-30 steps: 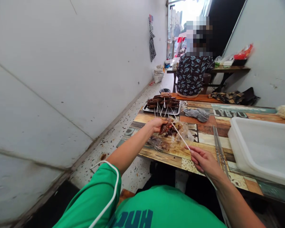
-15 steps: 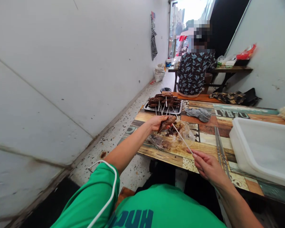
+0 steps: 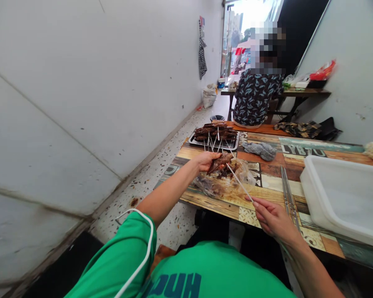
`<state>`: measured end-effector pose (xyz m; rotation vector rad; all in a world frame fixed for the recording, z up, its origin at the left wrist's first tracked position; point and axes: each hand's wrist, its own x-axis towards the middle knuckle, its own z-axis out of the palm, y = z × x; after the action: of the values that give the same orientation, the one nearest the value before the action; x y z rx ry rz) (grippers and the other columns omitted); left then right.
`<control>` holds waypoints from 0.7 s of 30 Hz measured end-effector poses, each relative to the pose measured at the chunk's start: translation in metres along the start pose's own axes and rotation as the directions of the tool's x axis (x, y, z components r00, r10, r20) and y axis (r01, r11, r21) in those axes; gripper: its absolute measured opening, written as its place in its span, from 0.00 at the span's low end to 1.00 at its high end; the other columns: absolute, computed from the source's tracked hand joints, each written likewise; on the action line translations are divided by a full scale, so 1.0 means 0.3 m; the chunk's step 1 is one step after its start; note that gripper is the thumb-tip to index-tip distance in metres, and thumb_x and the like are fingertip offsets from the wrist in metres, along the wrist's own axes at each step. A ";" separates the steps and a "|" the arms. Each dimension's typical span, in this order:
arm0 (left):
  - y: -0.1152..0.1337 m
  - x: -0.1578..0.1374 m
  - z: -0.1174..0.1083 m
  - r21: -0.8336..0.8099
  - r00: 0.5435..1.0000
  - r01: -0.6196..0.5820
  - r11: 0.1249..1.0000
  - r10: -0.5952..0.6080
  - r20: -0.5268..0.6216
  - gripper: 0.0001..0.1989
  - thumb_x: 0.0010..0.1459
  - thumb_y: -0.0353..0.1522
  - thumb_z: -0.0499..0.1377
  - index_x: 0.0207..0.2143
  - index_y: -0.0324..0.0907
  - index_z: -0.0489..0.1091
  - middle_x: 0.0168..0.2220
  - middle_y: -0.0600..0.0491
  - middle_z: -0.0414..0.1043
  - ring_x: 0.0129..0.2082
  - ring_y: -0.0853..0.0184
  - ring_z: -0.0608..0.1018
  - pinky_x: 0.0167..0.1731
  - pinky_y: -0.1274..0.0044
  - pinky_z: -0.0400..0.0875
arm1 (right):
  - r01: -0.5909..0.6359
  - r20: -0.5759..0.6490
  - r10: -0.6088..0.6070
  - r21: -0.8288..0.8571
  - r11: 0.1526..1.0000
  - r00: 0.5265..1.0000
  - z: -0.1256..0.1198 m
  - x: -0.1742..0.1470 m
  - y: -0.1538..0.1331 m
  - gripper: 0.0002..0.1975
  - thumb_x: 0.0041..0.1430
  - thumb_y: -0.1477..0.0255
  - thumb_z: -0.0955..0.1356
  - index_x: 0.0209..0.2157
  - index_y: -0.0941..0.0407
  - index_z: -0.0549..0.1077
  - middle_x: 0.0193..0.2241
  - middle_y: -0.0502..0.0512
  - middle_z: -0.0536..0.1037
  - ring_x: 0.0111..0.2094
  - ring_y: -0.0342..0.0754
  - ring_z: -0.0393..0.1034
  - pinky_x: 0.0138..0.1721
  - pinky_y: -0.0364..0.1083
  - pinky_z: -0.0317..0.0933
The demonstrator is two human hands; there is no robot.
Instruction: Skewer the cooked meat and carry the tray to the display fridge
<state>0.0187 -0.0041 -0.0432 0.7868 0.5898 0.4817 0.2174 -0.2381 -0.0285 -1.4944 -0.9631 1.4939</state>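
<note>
My left hand (image 3: 209, 161) is closed on a dark brown piece of meat (image 3: 220, 163), held over a clear plastic bag (image 3: 211, 185) with more dark bits in it. In my right hand (image 3: 272, 216) is the near end of a thin metal skewer (image 3: 240, 183), pinched between thumb and fingers. The skewer slants up and left, and its far end meets the meat; how deep it goes in I cannot tell. Behind my left hand, a metal tray (image 3: 196, 143) bears a pile of skewered meat (image 3: 216, 131), with several skewer ends pointing toward me.
Several bare skewers (image 3: 288, 192) lie right of the bag, beside a white plastic tub (image 3: 317, 203). A grey glove or cloth (image 3: 260, 150) rests at mid table. Beyond it, a person (image 3: 256, 97) sits facing away at another table (image 3: 307, 92). A wall (image 3: 96, 82) runs along the left.
The meat in my left hand has turned a little, its far end tipping to the right. The skewer has barely moved, and my right hand keeps its grip.
</note>
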 end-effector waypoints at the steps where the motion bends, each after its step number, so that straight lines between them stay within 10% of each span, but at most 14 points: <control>1: -0.001 0.001 -0.001 0.007 1.000 -0.001 1.000 0.001 0.009 0.09 0.61 0.28 0.57 0.42 0.34 0.74 0.33 0.43 0.79 0.29 0.66 0.79 0.32 0.76 0.72 | -0.006 0.000 0.006 0.005 1.000 1.000 0.000 -0.001 -0.001 0.52 0.42 0.47 0.73 0.60 0.69 0.64 0.12 0.35 0.48 0.12 0.33 0.40 0.13 0.37 0.35; 21: 0.023 -0.050 0.093 0.034 0.995 0.054 0.998 -0.057 0.086 0.16 0.62 0.26 0.56 0.52 0.33 0.69 0.37 0.41 0.79 0.31 0.65 0.80 0.34 0.75 0.72 | -0.029 -0.062 0.040 0.168 0.985 0.997 0.058 -0.009 -0.011 0.53 0.37 0.50 0.75 0.59 0.70 0.62 0.11 0.33 0.51 0.10 0.32 0.40 0.11 0.36 0.37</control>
<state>0.0245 -0.0230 -0.0175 0.8149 0.5384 0.3860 0.2002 -0.2388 -0.0243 -1.4358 -0.7581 1.5025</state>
